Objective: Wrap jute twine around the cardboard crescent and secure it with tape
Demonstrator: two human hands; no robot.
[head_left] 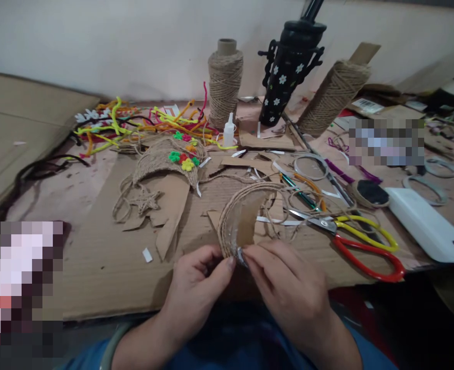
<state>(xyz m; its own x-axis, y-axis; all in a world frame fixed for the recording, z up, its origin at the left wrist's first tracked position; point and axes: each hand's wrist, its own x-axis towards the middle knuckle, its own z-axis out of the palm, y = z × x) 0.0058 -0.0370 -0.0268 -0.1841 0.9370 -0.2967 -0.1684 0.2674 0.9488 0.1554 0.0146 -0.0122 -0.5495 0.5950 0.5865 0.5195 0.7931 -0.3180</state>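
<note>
Between my hands is a crescent-shaped piece of cardboard [247, 221] with jute twine [227, 216] laid in rows along its outer curve. My left hand [201, 282] pinches its lower left edge, thumb on top. The fingertips of my right hand [288, 277] are pressed together at the crescent's lower tip, touching the twine there. A shiny greyish patch shows under these fingertips; I cannot make out what it is. Loose twine trails right from the crescent towards scissors [327, 223] with one yellow and one red handle.
Behind lie a twine-covered crescent [161, 162] with colourful flowers, a twine star [145, 202] and pipe cleaners [142, 126]. A glue bottle [229, 132], twine spools [225, 82] and a black flowered tumbler [288, 77] stand near the wall. A white device [427, 226] lies right.
</note>
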